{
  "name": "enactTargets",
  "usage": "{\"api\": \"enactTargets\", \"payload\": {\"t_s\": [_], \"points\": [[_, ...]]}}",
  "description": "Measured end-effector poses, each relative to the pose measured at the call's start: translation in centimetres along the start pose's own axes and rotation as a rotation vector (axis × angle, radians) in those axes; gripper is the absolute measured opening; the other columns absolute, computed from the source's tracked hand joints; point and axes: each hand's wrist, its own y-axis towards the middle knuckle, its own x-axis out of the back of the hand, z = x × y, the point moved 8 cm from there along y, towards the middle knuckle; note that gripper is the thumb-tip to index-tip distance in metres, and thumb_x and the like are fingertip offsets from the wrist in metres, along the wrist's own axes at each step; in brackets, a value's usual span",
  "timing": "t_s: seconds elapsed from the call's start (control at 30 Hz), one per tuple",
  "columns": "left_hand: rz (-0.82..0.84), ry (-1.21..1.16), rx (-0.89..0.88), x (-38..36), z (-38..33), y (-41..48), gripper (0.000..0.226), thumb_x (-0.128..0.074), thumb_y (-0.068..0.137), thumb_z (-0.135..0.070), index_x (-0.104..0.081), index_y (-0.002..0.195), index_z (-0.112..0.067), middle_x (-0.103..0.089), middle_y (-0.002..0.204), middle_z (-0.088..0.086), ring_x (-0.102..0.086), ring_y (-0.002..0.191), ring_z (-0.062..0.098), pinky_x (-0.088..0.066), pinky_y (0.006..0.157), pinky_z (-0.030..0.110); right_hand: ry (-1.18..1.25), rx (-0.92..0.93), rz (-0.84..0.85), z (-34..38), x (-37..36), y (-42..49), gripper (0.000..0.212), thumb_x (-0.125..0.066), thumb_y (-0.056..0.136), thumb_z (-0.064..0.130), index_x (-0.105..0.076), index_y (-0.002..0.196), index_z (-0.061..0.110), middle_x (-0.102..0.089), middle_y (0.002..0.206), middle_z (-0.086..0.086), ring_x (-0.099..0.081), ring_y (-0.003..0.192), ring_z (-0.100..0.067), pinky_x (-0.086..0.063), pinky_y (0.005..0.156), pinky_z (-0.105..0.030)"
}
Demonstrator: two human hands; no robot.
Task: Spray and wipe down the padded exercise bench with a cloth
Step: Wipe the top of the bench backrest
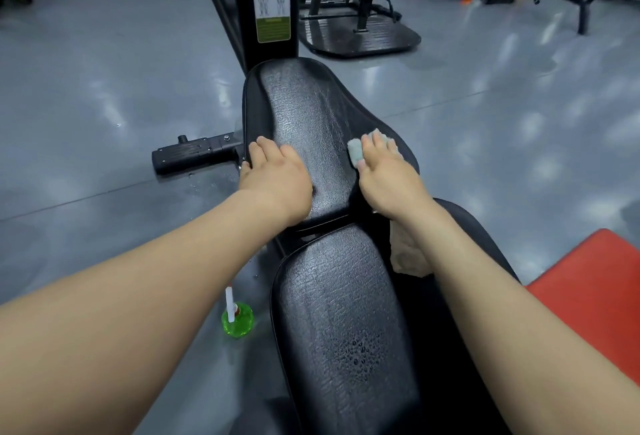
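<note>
The right hand (388,180) is held flat, fingers straight, with the cloth (356,154) pressed beneath them at the right edge of the bench (304,105). The left hand (277,171) is laid flat, fingers together, on the left edge. The bottle (237,321) is seen on the floor (104,95).

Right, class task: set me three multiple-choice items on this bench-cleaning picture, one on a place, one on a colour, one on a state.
1. Where is the bottle?
A on a shelf
B on the floor, left of the bench
C on a chair

2. What colour is the bottle's body?
A green
B blue
C yellow

3. What is the near pad like?
A dry all over
B beaded with droplets
C torn open

Answers:
1 B, it stands on the floor beside the bench.
2 A, its body is bright green.
3 B, droplets sit on its near part.
</note>
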Motion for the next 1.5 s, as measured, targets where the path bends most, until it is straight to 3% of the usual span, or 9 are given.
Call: {"api": "enactTargets", "payload": {"t_s": [0.23, 0.4, 0.67, 0.87, 1.0, 1.13, 1.37, 1.5], "points": [[-0.001, 0.018, -0.018, 0.2, 0.0, -0.6, 0.074, -0.054, 0.101, -0.040, -0.021, 0.144, 0.009, -0.007, 0.159, 0.038, -0.010, 0.151, 0.047, -0.020, 0.123, 0.051, 0.011, 0.027, -0.047, 1.1, 1.7, 2.6, 0.046, -0.031, 0.108, 0.021, -0.033, 0.151, 0.005, -0.027, 0.162, -0.014, -0.021, 0.150, -0.037, -0.018, 0.119, -0.039], [-0.064, 0.015, -0.035, 0.6, 0.0, -0.8, 0.071, -0.058, 0.098, -0.044, -0.029, 0.140, 0.005, -0.016, 0.155, 0.036, -0.022, 0.145, 0.044, -0.030, 0.118, 0.049, 0.031, 0.149, -0.005, 1.5, -0.4, -2.6, 0.055, -0.034, 0.109, 0.024, -0.020, 0.161, 0.013, -0.007, 0.171, -0.004, -0.004, 0.157, -0.026, -0.006, 0.127, -0.035], [-0.083, -0.018, -0.037, 1.2, 0.1, -1.5, 0.068, -0.060, 0.098, -0.045, -0.032, 0.139, 0.001, -0.021, 0.155, 0.029, -0.025, 0.143, 0.039, -0.034, 0.112, 0.048, -0.012, 0.108, 0.022, 2.8, 2.1, 3.8, 0.047, -0.034, 0.108, 0.019, -0.032, 0.153, 0.004, -0.018, 0.168, -0.012, -0.017, 0.153, -0.036, -0.017, 0.120, -0.037], [-0.149, 0.000, -0.036, 1.5, 0.4, -1.5, 0.068, -0.063, 0.094, -0.050, -0.036, 0.135, -0.003, -0.031, 0.151, 0.022, -0.034, 0.137, 0.036, -0.039, 0.106, 0.048, -0.019, 0.294, 0.058, 4.5, -0.8, -2.7, 0.057, -0.037, 0.109, 0.025, -0.019, 0.162, 0.014, -0.006, 0.171, -0.003, -0.002, 0.157, -0.026, -0.005, 0.128, -0.036], [-0.156, 0.001, -0.038, 1.7, 0.4, -1.6, 0.065, -0.064, 0.094, -0.050, -0.038, 0.132, -0.004, -0.036, 0.144, 0.019, -0.037, 0.133, 0.035, -0.040, 0.104, 0.048, -0.016, 0.266, 0.062, 4.8, 0.1, 1.5, 0.057, -0.035, 0.109, 0.025, -0.018, 0.162, 0.016, -0.006, 0.171, 0.000, -0.003, 0.157, -0.024, -0.008, 0.127, -0.037], [-0.158, -0.008, -0.055, 1.9, 0.5, -1.9, 0.066, -0.064, 0.093, -0.051, -0.039, 0.132, -0.005, -0.036, 0.144, 0.018, -0.037, 0.133, 0.035, -0.039, 0.105, 0.048, -0.039, 0.206, 0.052, 6.0, 1.2, 6.6, 0.057, -0.031, 0.110, 0.026, -0.014, 0.163, 0.013, -0.004, 0.171, -0.006, -0.003, 0.157, -0.029, -0.008, 0.124, -0.036], [-0.172, -0.021, -0.059, 1.6, 0.7, -1.6, 0.069, -0.063, 0.093, -0.052, -0.037, 0.135, -0.004, -0.031, 0.151, 0.021, -0.034, 0.136, 0.036, -0.038, 0.107, 0.049, -0.022, 0.292, 0.016, 6.1, -0.4, 0.9, 0.056, -0.034, 0.110, 0.029, -0.019, 0.162, 0.013, -0.009, 0.171, -0.004, -0.006, 0.157, -0.024, -0.008, 0.127, -0.036], [-0.192, -0.025, -0.058, 1.2, 0.7, -1.3, 0.071, -0.062, 0.094, -0.051, -0.035, 0.139, -0.003, -0.024, 0.158, 0.023, -0.030, 0.140, 0.037, -0.035, 0.109, 0.049, -0.047, 0.283, -0.004, 6.5, 0.1, 4.2, 0.056, -0.033, 0.110, 0.029, -0.019, 0.162, 0.014, -0.011, 0.170, -0.003, -0.007, 0.157, -0.023, -0.009, 0.127, -0.033]]}}
